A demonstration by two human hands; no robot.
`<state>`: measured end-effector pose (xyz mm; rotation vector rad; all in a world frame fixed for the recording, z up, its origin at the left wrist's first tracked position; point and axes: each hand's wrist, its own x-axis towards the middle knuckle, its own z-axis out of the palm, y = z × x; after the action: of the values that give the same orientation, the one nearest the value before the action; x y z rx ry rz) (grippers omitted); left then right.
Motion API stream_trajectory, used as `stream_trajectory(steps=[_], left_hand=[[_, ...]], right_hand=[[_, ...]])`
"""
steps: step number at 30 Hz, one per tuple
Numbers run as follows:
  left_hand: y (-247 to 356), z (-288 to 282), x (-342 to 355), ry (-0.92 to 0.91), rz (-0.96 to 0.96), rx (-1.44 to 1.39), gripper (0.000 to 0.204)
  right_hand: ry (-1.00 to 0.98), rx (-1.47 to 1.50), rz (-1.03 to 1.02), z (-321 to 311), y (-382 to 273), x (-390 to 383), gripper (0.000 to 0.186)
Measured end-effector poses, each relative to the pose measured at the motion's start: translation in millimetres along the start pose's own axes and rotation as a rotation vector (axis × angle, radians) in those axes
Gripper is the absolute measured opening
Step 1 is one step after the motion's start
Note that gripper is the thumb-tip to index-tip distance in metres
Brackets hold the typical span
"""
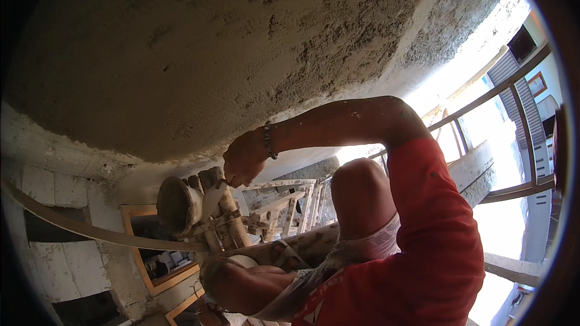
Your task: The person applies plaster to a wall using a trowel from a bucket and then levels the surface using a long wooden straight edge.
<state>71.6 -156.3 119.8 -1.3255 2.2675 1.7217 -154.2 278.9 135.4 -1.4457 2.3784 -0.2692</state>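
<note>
My right hand point(244, 160), with a beaded bracelet on its wrist, is closed at the end of my bent, red-sleeved arm. From its fingers a flat, pale trowel blade point(212, 199) points down, its grip hidden in the hand. Right beside the blade is a mortar-smeared bucket point(175, 206), tilted in this view; what it holds cannot be made out. Low in the picture, below my bent knee, part of my left hand point(209, 313) shows in shadow, its fingers unclear. Close above my right arm spreads a rough plastered surface point(181, 66), partly smooth and partly pitted.
Wooden poles point(229, 208) are lashed together beside the bucket. A curved plank or rail point(90, 229) crosses the left side. Several timber pieces point(293, 208) stand beyond my knee point(361, 193). Metal railings point(525, 127) bend along the bright right side. Below lies a wood-framed opening point(154, 287).
</note>
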Motion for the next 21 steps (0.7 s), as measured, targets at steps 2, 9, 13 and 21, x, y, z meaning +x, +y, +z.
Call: stream_trajectory(steps=[2, 9, 13, 21], left_hand=[[1.8, 4.1, 5.2, -0.193, -0.049, -0.065, 0.028], [28.8, 9.6, 36.2, -0.409, -0.459, -0.085, 0.031], [22.5, 9.1, 44.4, -0.093, -0.647, -0.096, 0.028], [5.9, -35.3, 20.0, 0.003, -0.669, -0.38, 0.025]], right_hand=[[-0.039, 0.083, 0.196, 6.2, 20.4, -66.9, 0.025], [-0.064, 0.437, 0.775, 63.8, -8.3, -277.2, 0.019], [-0.13, 0.476, 0.899, 69.1, -99.6, -355.5, 0.02], [-0.366, 1.057, 1.443, -79.7, -295.8, -468.9, 0.03]])
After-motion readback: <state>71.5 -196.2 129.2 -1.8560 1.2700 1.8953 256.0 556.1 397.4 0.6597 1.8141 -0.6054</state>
